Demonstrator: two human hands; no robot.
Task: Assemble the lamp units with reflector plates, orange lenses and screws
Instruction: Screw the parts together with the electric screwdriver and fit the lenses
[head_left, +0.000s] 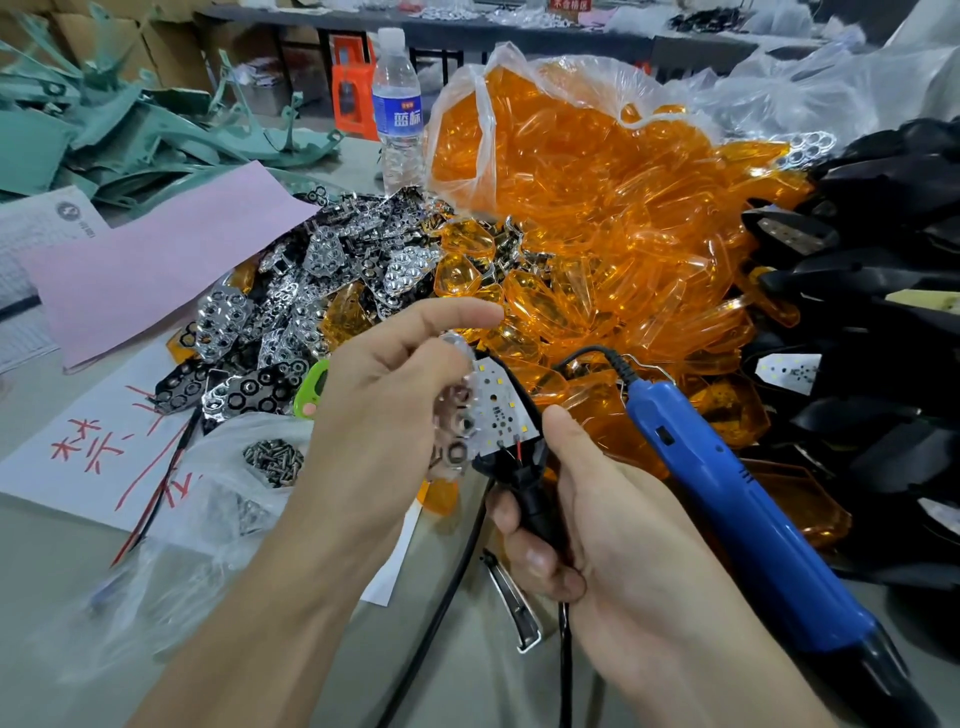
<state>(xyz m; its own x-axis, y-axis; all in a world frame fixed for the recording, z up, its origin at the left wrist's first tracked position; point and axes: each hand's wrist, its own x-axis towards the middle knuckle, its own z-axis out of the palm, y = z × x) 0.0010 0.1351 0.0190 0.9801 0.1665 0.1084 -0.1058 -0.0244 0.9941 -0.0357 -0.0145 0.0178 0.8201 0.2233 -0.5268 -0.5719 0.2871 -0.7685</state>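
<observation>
My right hand (613, 535) grips a black lamp unit (524, 493) by its stem, its white LED board (498, 410) facing up. My left hand (384, 395) pinches a chrome reflector plate (454, 410) and holds it against the board's left edge. A heap of chrome reflector plates (322, 280) lies behind my left hand. Orange lenses (597, 234) spill from a clear bag at centre right. Small screws (272, 460) sit in a plastic bag at the left.
A blue electric screwdriver (727, 499) lies on the table right of my right hand, its cord looping past the lamp. Black lamp housings (883, 291) pile up at the right. A water bottle (397, 109), pink paper (156, 265) and green plastic parts (104, 130) stand behind.
</observation>
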